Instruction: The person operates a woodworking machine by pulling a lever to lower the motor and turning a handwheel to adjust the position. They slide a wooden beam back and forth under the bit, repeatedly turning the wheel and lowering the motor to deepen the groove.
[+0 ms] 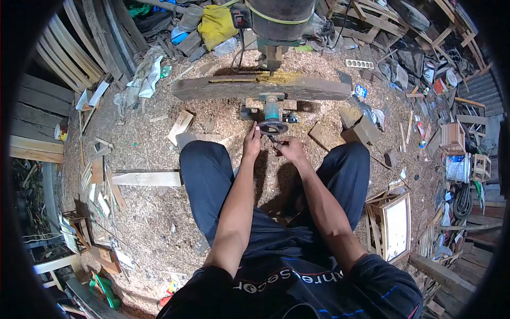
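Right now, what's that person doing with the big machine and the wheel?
A person in a dark shirt has both arms stretched toward a wheel low on the machine. The left grip is at the wheel's rim, and the right grip is by a small dark handle just below it. A long wooden beam lies across the machine, with yellowish sawdust on top. I can't tell if the tool above touches the wood.

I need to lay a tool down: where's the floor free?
Largely free: the shavings-strewn floor this side of the pale board, beside the left leg; also the strip between it and the right leg. Crowded: wood scraps farther left, clutter along the right edge, and around the handwheel, left hand and right hand.
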### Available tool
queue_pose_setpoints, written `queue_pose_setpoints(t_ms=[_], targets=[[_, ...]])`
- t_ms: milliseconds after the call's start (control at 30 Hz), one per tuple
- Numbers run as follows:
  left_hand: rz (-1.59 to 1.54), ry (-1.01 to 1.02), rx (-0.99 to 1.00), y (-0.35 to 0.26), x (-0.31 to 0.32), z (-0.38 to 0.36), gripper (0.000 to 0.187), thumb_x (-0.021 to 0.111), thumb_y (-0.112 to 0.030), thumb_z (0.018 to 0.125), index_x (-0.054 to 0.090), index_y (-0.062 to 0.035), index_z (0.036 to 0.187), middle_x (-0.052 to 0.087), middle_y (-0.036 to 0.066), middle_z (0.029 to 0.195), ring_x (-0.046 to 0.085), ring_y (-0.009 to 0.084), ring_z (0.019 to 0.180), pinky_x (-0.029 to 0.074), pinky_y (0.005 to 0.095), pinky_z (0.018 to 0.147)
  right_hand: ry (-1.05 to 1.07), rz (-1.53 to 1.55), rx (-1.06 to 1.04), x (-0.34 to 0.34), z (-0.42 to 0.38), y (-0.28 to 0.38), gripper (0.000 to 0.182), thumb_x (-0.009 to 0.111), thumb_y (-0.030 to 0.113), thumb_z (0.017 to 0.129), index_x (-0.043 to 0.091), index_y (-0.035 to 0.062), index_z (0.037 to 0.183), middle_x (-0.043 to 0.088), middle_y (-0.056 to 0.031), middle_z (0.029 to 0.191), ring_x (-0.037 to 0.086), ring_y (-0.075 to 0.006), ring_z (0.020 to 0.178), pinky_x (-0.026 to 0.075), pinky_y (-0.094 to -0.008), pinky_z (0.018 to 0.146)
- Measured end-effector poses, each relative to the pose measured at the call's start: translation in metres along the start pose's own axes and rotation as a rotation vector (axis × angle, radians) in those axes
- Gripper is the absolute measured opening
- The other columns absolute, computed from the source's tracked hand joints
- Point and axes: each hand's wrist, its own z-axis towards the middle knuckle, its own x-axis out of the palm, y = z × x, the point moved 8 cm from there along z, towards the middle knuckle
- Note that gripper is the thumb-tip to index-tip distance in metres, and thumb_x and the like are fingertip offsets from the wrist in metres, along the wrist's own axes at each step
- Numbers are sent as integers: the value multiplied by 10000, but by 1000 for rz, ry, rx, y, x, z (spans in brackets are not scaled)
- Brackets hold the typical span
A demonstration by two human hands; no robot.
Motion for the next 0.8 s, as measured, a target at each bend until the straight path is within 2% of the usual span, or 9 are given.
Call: queue_pose_setpoints(t_ms=[100, 133, 267, 367, 467, 600, 667, 767, 800], targets=[[-146, 20, 24, 20, 1, 12, 539, 390, -408, 1008, 403, -82, 1437, 529, 166, 1367, 485, 265, 1278, 352, 323, 1049, -45, -22, -157, 14, -3, 15, 367, 789, 192, 746, 692, -55, 999, 698, -154, 774, 674, -178, 673, 538, -303, 614], [-134, 47, -21, 17, -2, 10, 560, 387, -432, 1007, 391, -83, 1445, 550, 147, 1346, 525, 259, 1227, 384, 330, 1020, -95, -135, -178, 14, -14, 33, 365, 801, 171, 742, 689, -66, 996, 696, -143, 772, 657, -155, 667, 533, -293, 605], [-152, 96, -68, -16, -17, -19, 581, 381, -470, 1004, 400, -89, 1442, 595, 123, 1275, 572, 229, 1135, 427, 329, 961, -44, 97, -64, 30, -2, 14, 340, 802, 179, 752, 698, -64, 965, 708, -111, 812, 668, -150, 701, 541, -280, 660], [-128, 71, -120, -26, -20, -28, 585, 377, -483, 1003, 410, -92, 1437, 622, 122, 1221, 588, 217, 1093, 441, 324, 934, -150, 6, -119, 22, -33, 55, 330, 797, 149, 756, 684, -82, 961, 689, -124, 753, 649, -155, 630, 551, -303, 574], [-81, 82, -128, -16, -21, -24, 593, 373, -500, 998, 427, -94, 1427, 630, 139, 1206, 593, 212, 1086, 450, 328, 924, -194, 77, -197, 30, -1, 8, 343, 812, 197, 737, 702, -71, 920, 696, -122, 746, 657, -151, 661, 544, -313, 618], [-138, 67, -238, -15, -19, -25, 608, 354, -518, 995, 476, -71, 1388, 634, 151, 1198, 594, 218, 1080, 439, 331, 939, -317, -63, -271, 28, -8, 15, 343, 806, 209, 739, 709, -48, 944, 714, -135, 825, 673, -163, 722, 534, -299, 685], [-165, 21, -177, -3, -19, -19, 653, 351, -541, 986, 521, -15, 1335, 644, 158, 1179, 593, 231, 1065, 438, 345, 932, -309, -58, -244, 25, -27, 32, 353, 802, 220, 747, 706, -41, 965, 717, -144, 853, 680, -170, 757, 532, -295, 716], [-138, 181, -211, 3, -19, -5, 707, 372, -561, 949, 367, -65, 1453, 404, 134, 1482, 414, 275, 1340, 346, 479, 1026, -233, -116, -333, 22, -14, 27, 369, 807, 232, 745, 706, -39, 974, 718, -142, 853, 680, -153, 787, 528, -286, 733], [-72, 208, -207, -1, -23, 0, 690, 377, -533, 948, 350, -75, 1463, 381, 139, 1496, 424, 274, 1333, 361, 495, 1011, -123, -91, -214, 19, -18, 28, 399, 806, 209, 758, 684, -49, 1038, 711, -126, 889, 676, -157, 822, 522, -270, 739]])
